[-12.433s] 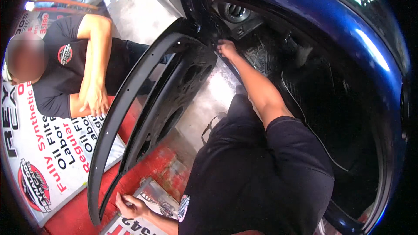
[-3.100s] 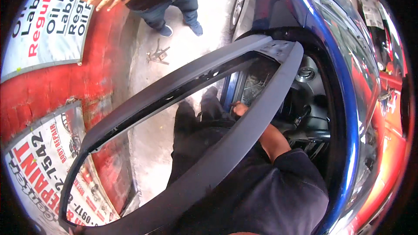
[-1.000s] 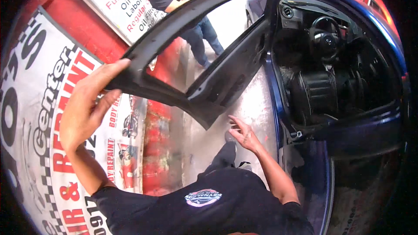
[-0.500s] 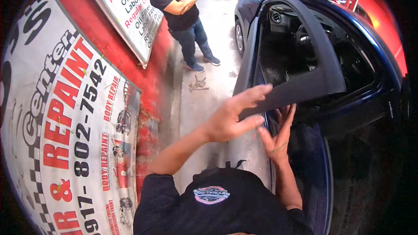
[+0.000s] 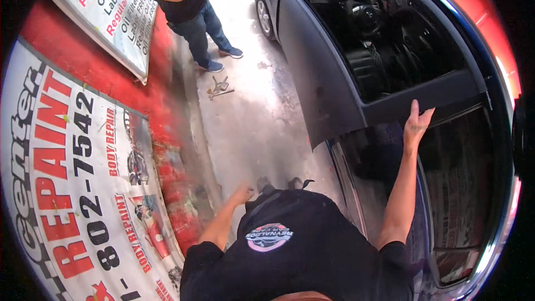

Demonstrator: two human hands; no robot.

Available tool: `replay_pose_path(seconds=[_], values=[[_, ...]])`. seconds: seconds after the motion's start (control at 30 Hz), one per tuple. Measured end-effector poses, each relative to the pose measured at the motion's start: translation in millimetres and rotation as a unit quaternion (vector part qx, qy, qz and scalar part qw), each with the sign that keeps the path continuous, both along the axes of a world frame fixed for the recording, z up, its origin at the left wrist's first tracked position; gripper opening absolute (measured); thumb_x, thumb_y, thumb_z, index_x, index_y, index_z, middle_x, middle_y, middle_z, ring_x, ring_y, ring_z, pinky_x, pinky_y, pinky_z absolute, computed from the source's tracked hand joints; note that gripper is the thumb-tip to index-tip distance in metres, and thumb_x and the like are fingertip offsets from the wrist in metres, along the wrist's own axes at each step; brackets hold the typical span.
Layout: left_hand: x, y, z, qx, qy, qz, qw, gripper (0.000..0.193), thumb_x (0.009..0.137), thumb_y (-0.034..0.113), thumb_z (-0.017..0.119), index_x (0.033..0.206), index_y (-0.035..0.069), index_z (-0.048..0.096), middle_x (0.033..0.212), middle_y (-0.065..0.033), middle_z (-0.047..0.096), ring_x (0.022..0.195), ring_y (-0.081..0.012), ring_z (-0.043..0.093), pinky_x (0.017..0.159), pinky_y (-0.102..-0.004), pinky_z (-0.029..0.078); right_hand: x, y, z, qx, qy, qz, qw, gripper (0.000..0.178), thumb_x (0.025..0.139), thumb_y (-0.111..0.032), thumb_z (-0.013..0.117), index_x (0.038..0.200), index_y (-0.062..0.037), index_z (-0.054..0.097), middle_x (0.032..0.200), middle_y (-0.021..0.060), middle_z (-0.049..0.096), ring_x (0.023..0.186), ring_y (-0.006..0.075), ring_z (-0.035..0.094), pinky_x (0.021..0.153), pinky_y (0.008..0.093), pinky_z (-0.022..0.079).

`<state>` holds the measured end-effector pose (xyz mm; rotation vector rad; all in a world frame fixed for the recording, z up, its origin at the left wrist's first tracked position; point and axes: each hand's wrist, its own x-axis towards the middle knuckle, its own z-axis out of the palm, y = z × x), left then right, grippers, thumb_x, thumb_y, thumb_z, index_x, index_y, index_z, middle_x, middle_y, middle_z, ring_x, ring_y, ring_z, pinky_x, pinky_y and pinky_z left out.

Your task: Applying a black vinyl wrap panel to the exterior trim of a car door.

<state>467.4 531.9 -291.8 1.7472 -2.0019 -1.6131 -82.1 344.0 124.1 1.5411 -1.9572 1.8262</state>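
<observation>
A dark matte-grey car door (image 5: 323,72) with an open window frame stands partly open on the dark blue car (image 5: 356,173). My right hand (image 5: 417,125) is at the door's rear edge, just below the back corner of the window opening. Its fingers are closed over that edge, partly hidden behind it. Through the window opening show the steering wheel (image 5: 365,15) and a dark seat (image 5: 365,67). My left hand (image 5: 243,194) is low beside my body, away from the door. Its fingers are small and blurred, so their shape is unclear.
A person (image 5: 192,17) stands ahead with arms folded. A metal tool (image 5: 220,87) lies on the concrete floor (image 5: 239,128) near their feet. A red wall (image 5: 67,44) with a large banner (image 5: 72,189) and a sign (image 5: 106,17) runs along the left.
The door has swung so its outer face shows. My left hand has dropped from the door's corner to my side, while my right hand has moved to the right along with the edge.
</observation>
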Motion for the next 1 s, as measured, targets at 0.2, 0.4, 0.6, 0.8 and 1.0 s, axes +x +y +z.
replay_pose_path(seconds=[0.2,0.4,0.6,0.8,1.0], values=[[60,44,-95,0.147,0.063,0.257,0.953,0.034,0.090,0.014,0.060,0.122,0.005,0.067,0.098,-0.0168,0.073,0.077,-0.0286,0.071,0.058,-0.0395,0.057,-84,-23,5,0.068,0.028,-0.042,0.996,0.037,0.101,-0.014,0.063,0.128,0.0097,0.054,0.120,0.0163,0.065,0.108,0.0256,0.062,0.096,0.0355,0.047],[69,20,-85,0.224,0.243,0.406,0.852,0.033,0.096,0.019,0.056,0.127,0.008,0.061,0.090,-0.0112,0.071,0.059,-0.0220,0.063,0.044,-0.0355,0.048,-107,-24,2,0.055,0.018,0.009,0.998,0.028,0.101,-0.016,0.065,0.116,0.0067,0.059,0.108,0.0109,0.066,0.097,0.0195,0.060,0.088,0.0335,0.048],[29,-1,-47,0.149,0.121,0.402,0.895,0.034,0.097,0.023,0.057,0.126,0.006,0.065,0.089,-0.0109,0.071,0.060,-0.0194,0.063,0.047,-0.0331,0.049,-122,-28,-9,0.096,0.006,-0.026,0.995,0.026,0.101,-0.021,0.065,0.112,0.0023,0.060,0.100,0.0081,0.069,0.084,0.0155,0.066,0.067,0.0305,0.054],[8,9,-45,0.174,0.105,0.377,0.904,0.033,0.096,0.022,0.057,0.123,0.005,0.066,0.090,-0.0117,0.072,0.063,-0.0206,0.066,0.049,-0.0336,0.050,-141,-33,-21,0.107,0.010,-0.029,0.994,0.025,0.103,-0.026,0.063,0.105,-0.0009,0.059,0.091,0.0068,0.067,0.075,0.0147,0.066,0.054,0.0298,0.055],[13,18,-47,0.184,0.098,0.378,0.902,0.032,0.095,0.022,0.058,0.119,0.004,0.067,0.087,-0.0128,0.072,0.060,-0.0212,0.066,0.047,-0.0351,0.050,-143,-33,-24,0.098,0.115,-0.074,0.986,0.028,0.103,-0.027,0.063,0.095,-0.0010,0.056,0.084,0.0056,0.063,0.072,0.0129,0.062,0.055,0.0309,0.054]])
